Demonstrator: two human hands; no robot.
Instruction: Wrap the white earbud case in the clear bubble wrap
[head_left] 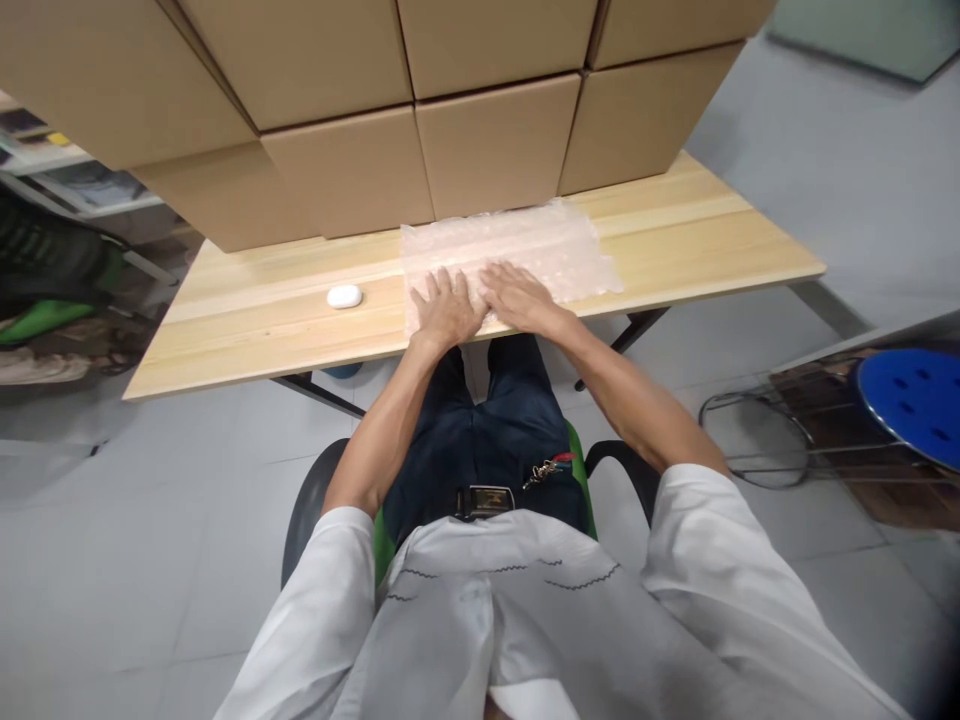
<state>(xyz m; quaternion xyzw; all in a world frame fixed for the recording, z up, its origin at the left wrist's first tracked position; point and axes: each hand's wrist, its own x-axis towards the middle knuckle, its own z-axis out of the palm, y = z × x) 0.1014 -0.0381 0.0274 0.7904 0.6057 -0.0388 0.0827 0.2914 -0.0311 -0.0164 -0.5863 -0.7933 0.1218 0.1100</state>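
Observation:
A sheet of translucent, pinkish bubble wrap (536,235) lies spread on the wooden table (697,225), its far edge close to the cardboard boxes. My left hand (448,308) rests flat on the sheet's near left part, fingers spread. Beside it, my right hand (521,297) lies flat on the wrap too, its fingers stretched out and pointing left. The two hands almost meet at the fingertips and thumb. Neither hand grips anything. To the left of the sheet sits a small white rounded case (344,296), apart from both hands.
Stacked cardboard boxes (495,140) line the table's back. A blue stool (911,400) stands at the right, with a black cable (757,440) on the floor near it. Shelves (97,190) and a dark chair (45,245) are at the left.

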